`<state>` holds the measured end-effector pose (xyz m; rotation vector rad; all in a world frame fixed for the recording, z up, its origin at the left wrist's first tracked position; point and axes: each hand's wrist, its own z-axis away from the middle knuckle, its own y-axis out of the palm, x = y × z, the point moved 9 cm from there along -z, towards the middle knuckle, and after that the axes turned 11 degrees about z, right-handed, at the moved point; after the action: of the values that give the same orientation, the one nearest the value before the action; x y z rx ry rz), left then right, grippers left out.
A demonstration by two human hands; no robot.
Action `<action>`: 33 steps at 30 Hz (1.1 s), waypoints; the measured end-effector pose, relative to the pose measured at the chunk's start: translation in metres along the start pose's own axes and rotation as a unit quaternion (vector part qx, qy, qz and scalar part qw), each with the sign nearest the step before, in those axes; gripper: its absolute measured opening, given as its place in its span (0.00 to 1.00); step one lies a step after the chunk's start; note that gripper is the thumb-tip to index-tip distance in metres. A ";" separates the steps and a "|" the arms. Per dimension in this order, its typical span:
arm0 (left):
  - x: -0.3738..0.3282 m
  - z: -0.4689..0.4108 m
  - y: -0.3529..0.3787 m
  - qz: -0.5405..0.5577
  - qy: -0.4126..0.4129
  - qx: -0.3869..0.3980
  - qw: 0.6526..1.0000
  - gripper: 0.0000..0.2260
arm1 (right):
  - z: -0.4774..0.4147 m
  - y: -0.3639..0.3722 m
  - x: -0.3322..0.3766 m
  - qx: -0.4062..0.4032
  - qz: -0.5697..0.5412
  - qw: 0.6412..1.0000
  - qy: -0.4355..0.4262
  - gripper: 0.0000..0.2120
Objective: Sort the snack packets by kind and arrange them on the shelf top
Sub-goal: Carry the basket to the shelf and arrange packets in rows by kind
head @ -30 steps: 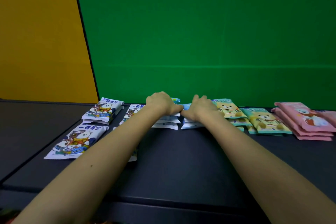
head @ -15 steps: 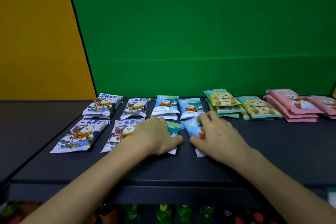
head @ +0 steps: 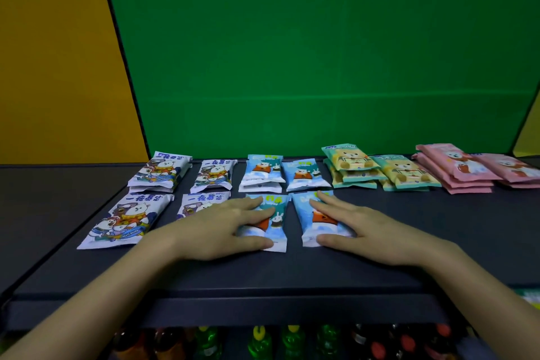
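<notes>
The dark shelf top (head: 292, 275) carries snack packets grouped by kind. White-and-blue bear packets (head: 125, 219) lie at the left in two rows. Light blue packets sit in the middle: two at the back (head: 306, 174) and two in front. My left hand (head: 222, 228) rests flat on the front left blue packet (head: 274, 222), fingers straight. My right hand (head: 359, 228) lies flat on the front right blue packet (head: 309, 213). Green-and-yellow bear packets (head: 377, 169) and pink packets (head: 458, 169) are stacked to the right.
A green backdrop (head: 321, 52) rises behind the shelf, with a yellow wall (head: 52, 67) at the left. Bottles with coloured caps (head: 260, 342) stand on the level under the shelf top. A lower dark surface (head: 43, 213) lies to the left.
My hands came back from the rear blue stacks toward the front, each bringing a blue packet. Both packets now lie side by side in the front row under flat hands.
</notes>
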<state>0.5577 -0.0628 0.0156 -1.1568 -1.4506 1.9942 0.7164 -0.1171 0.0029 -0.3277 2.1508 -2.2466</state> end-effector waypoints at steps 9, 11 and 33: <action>0.003 -0.009 -0.002 -0.053 -0.007 -0.022 0.998 0.29 | -0.008 -0.003 0.001 -0.015 0.024 1.000 0.005 0.31; 0.005 -0.009 -0.002 -0.058 -0.007 -0.030 0.998 0.28 | -0.008 -0.003 0.001 -0.020 0.021 1.000 0.007 0.31; -0.080 -0.164 -0.071 0.000 -0.073 -0.258 0.963 0.25 | 0.006 -0.086 -0.198 -0.155 0.013 0.952 0.265 0.15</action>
<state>0.7269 -0.0009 0.0931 -1.2192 -2.1317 1.7802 0.9224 -0.0876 0.0601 0.3516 2.7446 -2.1561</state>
